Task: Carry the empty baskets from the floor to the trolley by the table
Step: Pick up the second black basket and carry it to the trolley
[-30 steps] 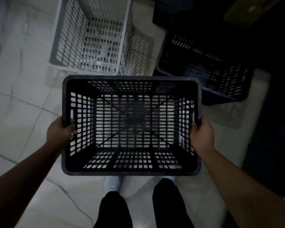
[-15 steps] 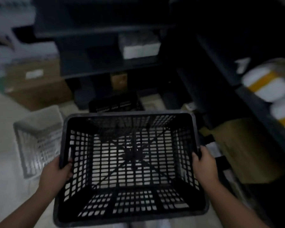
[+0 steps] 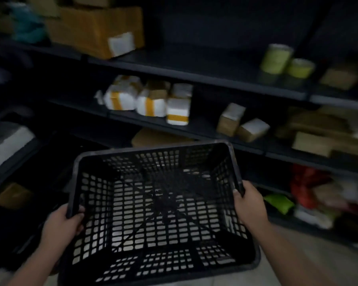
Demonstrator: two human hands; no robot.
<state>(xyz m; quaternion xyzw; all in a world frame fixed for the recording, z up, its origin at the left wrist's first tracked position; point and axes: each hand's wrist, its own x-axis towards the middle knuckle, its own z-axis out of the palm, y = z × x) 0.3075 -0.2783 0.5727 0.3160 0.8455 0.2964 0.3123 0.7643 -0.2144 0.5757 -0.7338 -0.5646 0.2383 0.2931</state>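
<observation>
An empty black slotted plastic basket (image 3: 153, 259) fills the lower middle of the head view, held up off the floor and slightly tilted. My left hand (image 3: 59, 226) grips its left rim, thumb hooked inside the wall. On the right rim my right hand (image 3: 249, 205) is closed, fingers over the edge. The pale floor shows through the slots. No trolley and no other basket are in view.
Dark shelving (image 3: 194, 77) stands close ahead, running left to right. It holds a cardboard box (image 3: 97, 27), white parcels with yellow tape (image 3: 151, 102), small brown boxes (image 3: 242, 124), green tape rolls (image 3: 285, 60) and bags (image 3: 318, 193) at the lower right. Pale floor (image 3: 310, 263) lies at the lower right.
The view has swung up and to the right, from the floor baskets to the shelves. The black basket has stayed in both hands, lifted, and the white and second black baskets have left the view.
</observation>
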